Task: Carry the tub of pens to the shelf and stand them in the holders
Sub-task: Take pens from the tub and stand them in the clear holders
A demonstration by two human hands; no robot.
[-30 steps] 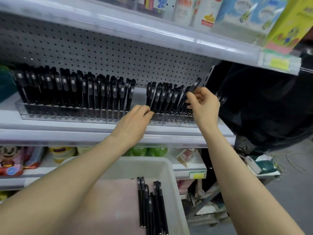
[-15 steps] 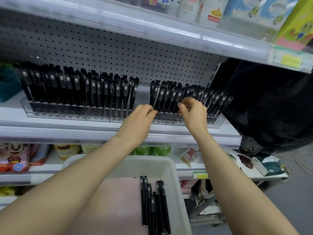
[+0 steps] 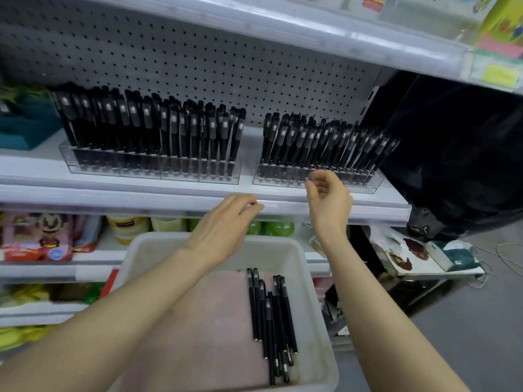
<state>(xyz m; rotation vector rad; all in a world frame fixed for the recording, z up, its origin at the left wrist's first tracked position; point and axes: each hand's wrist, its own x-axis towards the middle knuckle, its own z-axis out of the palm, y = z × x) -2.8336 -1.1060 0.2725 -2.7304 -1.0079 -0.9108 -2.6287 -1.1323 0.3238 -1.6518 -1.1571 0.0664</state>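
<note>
Two clear holders on shelf: left holder and right holder, both packed with standing black pens, too many to count; right batch leans right. One white tub below shelf edge, pinkish floor. About eight loose pens lie lengthwise at its right side: slim, black, capped, overlapping. Left hand above tub's far rim, fingers loosely curled, empty. Right hand just before right holder, loosely curled, empty.

No lettering is legible anywhere. The yellow shelf-edge tag at far right, the grey bands on the pens and the cartoon package at near left are blurred.
</note>
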